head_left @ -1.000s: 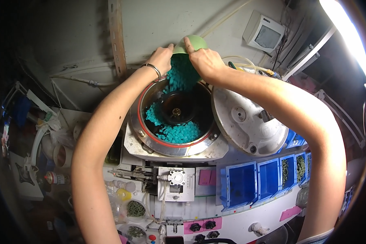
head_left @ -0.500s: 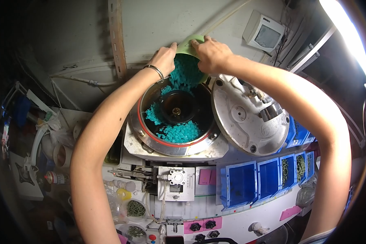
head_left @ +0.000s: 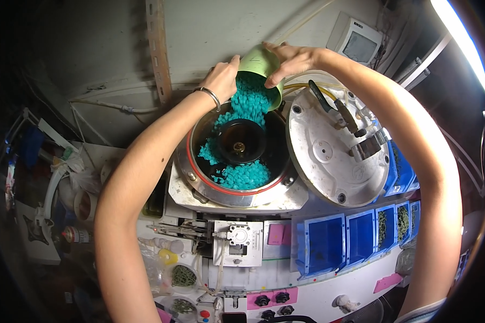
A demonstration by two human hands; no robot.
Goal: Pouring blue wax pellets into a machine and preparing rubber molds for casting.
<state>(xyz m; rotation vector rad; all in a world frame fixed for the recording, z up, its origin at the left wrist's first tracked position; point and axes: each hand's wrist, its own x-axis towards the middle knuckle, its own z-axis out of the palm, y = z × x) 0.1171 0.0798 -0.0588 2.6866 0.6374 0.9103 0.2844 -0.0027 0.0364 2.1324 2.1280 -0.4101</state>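
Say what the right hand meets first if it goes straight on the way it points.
The right hand would likely meet the green container first; it already appears to touch it, though exact depth is unclear from this one view.

Pellets (head_left: pixel 246 176) in drum (head_left: pixel 237 201) | cup (head_left: pixel 260 62) over drum's rear | lid (head_left: pixel 328 169) right | bins (head_left: pixel 322 245) before lid

Both arms (head_left: pixel 137 169) reach forward, elbows bowed outward. Left hand (head_left: pixel 224 79) curled, knuckles up; right hand (head_left: pixel 295 60) higher, bent at wrist (head_left: pixel 321 60), thumb (head_left: pixel 274 80) parted from fingers (head_left: pixel 275 49).
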